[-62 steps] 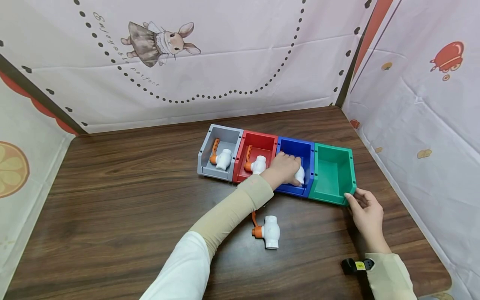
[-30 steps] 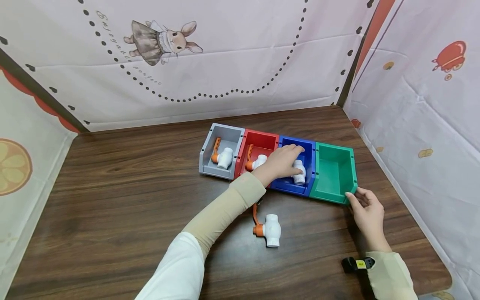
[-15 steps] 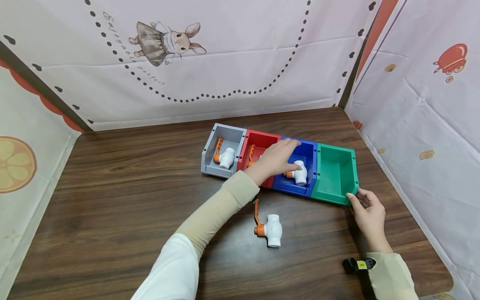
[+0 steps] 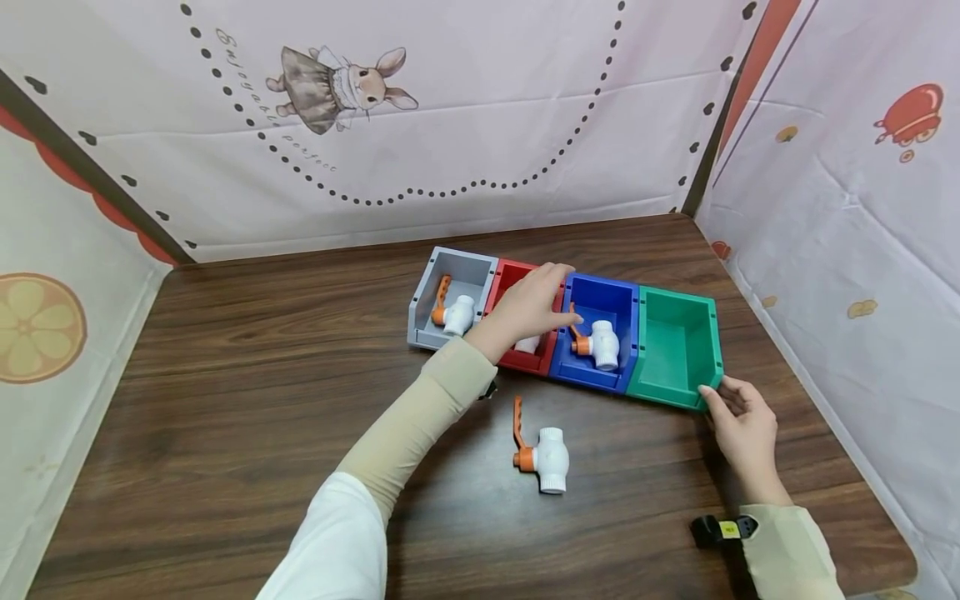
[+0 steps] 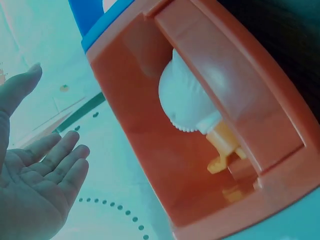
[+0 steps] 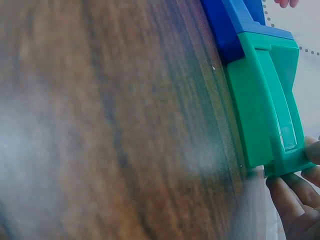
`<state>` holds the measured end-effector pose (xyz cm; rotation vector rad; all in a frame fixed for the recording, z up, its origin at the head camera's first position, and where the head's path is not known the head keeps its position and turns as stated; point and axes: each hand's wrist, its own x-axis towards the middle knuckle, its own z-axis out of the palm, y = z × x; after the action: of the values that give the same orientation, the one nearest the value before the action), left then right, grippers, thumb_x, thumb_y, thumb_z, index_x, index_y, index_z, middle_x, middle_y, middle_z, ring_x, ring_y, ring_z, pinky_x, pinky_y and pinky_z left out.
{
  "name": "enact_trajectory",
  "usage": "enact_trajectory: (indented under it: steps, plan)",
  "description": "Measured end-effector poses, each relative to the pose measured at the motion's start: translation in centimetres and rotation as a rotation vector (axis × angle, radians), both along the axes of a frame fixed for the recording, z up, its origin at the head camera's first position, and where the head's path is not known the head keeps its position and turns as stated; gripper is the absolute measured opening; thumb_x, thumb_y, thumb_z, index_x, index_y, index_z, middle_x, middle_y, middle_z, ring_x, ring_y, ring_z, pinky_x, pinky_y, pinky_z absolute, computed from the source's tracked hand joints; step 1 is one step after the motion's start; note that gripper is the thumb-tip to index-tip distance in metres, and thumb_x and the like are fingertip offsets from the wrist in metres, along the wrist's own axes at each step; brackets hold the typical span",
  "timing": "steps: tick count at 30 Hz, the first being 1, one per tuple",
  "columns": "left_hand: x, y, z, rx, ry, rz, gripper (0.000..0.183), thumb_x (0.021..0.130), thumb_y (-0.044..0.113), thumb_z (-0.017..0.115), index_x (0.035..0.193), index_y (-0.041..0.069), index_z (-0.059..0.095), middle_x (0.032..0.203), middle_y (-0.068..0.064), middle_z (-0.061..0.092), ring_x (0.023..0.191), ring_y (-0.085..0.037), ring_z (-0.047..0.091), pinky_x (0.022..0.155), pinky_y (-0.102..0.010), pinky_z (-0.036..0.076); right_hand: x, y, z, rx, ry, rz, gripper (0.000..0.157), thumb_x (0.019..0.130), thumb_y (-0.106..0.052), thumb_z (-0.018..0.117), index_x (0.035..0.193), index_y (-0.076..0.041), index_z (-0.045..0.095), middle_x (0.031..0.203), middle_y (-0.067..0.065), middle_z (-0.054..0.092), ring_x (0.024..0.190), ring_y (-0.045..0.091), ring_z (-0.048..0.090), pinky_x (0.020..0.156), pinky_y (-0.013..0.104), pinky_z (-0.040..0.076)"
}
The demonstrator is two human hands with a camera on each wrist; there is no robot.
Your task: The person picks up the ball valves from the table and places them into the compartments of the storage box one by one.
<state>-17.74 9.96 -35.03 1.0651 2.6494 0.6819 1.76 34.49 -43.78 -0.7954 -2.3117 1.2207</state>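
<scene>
My left hand [image 4: 527, 307] is above the red bin [image 4: 539, 363], fingers extended and thumb spread, holding nothing. It hides much of the red bin and the white ball valve [image 5: 187, 97] in it. In the blue bin [image 4: 590, 377] lies a ball valve [image 4: 604, 345] with an orange handle. My right hand [image 4: 746, 429] pinches the near right corner of the green bin [image 4: 670, 350], thumb at the rim and fingers along the outside. Another ball valve [image 4: 552, 461] lies on the table in front of the bins, its orange lever pointing away from me.
At the left end of the joined row, the grey bin [image 4: 429, 337] has a ball valve [image 4: 459, 316] inside. The bins stand on a dark wood table [image 4: 262, 400]. Printed cloth [image 4: 480, 100] hangs behind the table and at both sides.
My left hand has let go of the valve in the blue bin and moved left, over the red bin. The right hand has kept its grip on the green bin's corner.
</scene>
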Motion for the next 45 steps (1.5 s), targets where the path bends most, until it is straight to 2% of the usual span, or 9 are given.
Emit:
enact_trajectory:
  steps: [5, 10, 15, 23, 27, 36, 45]
  plan:
    - [-0.3, -0.8, 0.0, 0.01, -0.006, 0.032, 0.079, 0.084, 0.043, 0.07, 0.146, 0.012, 0.033, 0.147, -0.005, 0.04, 0.134, -0.019, 0.039, 0.107, -0.036, 0.038, 0.0, -0.1, 0.1, 0.004, -0.004, -0.001, 0.033, 0.091, -0.018, 0.063, 0.116, 0.004, 0.061, 0.082, -0.033, 0.049, 0.073, -0.02, 0.048, 0.058, 0.003, 0.043]
    - [-0.5, -1.5, -0.1, 0.029, -0.029, 0.064, 0.081, 0.084, 0.043, 0.07, 0.147, 0.013, 0.03, 0.151, -0.005, 0.036, 0.14, -0.022, 0.031, 0.111, -0.041, 0.033, 0.0, 0.0, 0.2, -0.003, -0.004, -0.003, 0.033, 0.091, -0.017, 0.063, 0.117, 0.004, 0.06, 0.079, -0.038, 0.045, 0.073, -0.021, 0.048, 0.058, 0.002, 0.042]
    - [-0.7, -2.3, -0.1, 0.06, -0.03, 0.085, 0.08, 0.084, 0.041, 0.07, 0.147, 0.011, 0.031, 0.149, -0.006, 0.038, 0.137, -0.022, 0.036, 0.109, -0.041, 0.035, 0.0, -0.1, 0.1, 0.008, 0.002, 0.016, 0.034, 0.092, -0.017, 0.063, 0.117, 0.005, 0.06, 0.08, -0.039, 0.044, 0.074, -0.023, 0.046, 0.06, 0.001, 0.041]
    - [-1.1, -4.0, -0.1, 0.095, -0.041, 0.126, 0.08, 0.085, 0.039, 0.07, 0.147, 0.01, 0.029, 0.147, -0.007, 0.04, 0.132, -0.022, 0.041, 0.105, -0.041, 0.04, -0.1, -0.1, 0.3, -0.005, -0.018, -0.01, 0.035, 0.091, -0.019, 0.064, 0.118, 0.003, 0.06, 0.084, -0.032, 0.049, 0.076, -0.021, 0.048, 0.062, 0.001, 0.042]
    - [-1.5, -5.4, -0.2, 0.128, -0.051, 0.156, 0.081, 0.085, 0.037, 0.07, 0.148, 0.009, 0.028, 0.146, -0.008, 0.04, 0.131, -0.022, 0.041, 0.105, -0.04, 0.04, -0.1, -0.1, 0.3, -0.008, -0.014, -0.002, 0.035, 0.092, -0.019, 0.063, 0.118, 0.004, 0.06, 0.082, -0.035, 0.046, 0.075, -0.02, 0.048, 0.062, 0.001, 0.042]
    - [-3.0, -9.7, -0.8, 0.215, -0.044, 0.272, 0.079, 0.084, 0.033, 0.072, 0.145, 0.006, 0.03, 0.142, -0.012, 0.044, 0.129, -0.025, 0.043, 0.105, -0.041, 0.04, -0.1, -0.1, 0.2, -0.02, -0.034, 0.004, 0.037, 0.092, -0.021, 0.062, 0.119, 0.004, 0.058, 0.083, -0.033, 0.048, 0.075, -0.02, 0.048, 0.06, 0.002, 0.042]
    - [-4.2, -12.2, -1.5, 0.276, -0.057, 0.314, 0.076, 0.085, 0.03, 0.071, 0.144, 0.002, 0.032, 0.142, -0.016, 0.043, 0.131, -0.03, 0.041, 0.108, -0.043, 0.035, 0.1, 0.1, 0.2, -0.007, -0.054, -0.004, 0.038, 0.092, -0.022, 0.062, 0.121, 0.003, 0.058, 0.084, -0.034, 0.048, 0.076, -0.021, 0.047, 0.059, 0.002, 0.042]
